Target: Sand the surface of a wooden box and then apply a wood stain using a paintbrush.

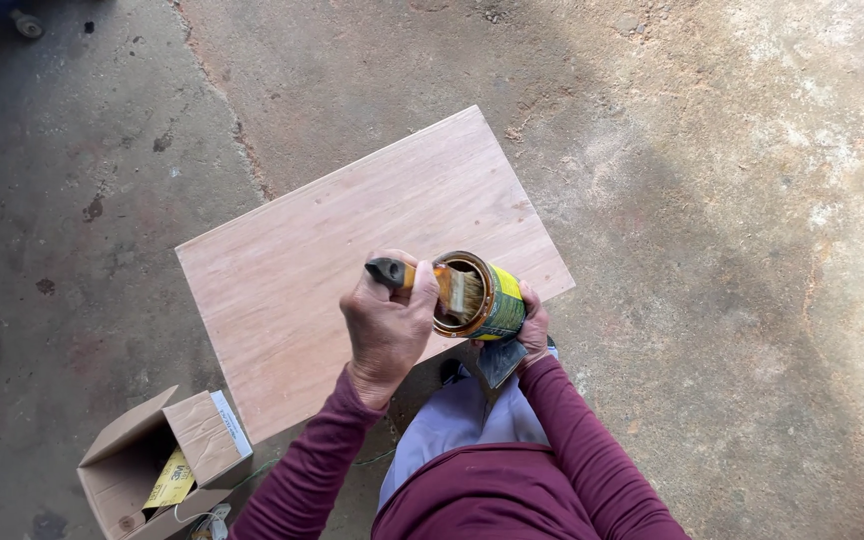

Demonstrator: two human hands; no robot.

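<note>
Left hand [387, 325] fingers wrapped tight on the brush [432, 285] handle, bristles at the open can [480, 297] mouth. Right hand [533, 328] cups the can from beneath, tilted, above the plywood board [352, 260]. Can likely rigid, light-to-medium, slick if wet; grip the wall, not the rim. Cardboard box [152, 465] sits on the floor nearby.

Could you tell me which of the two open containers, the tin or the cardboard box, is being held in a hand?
The tin: the right hand holds it above the board, while the cardboard box sits untouched on the floor.
</note>
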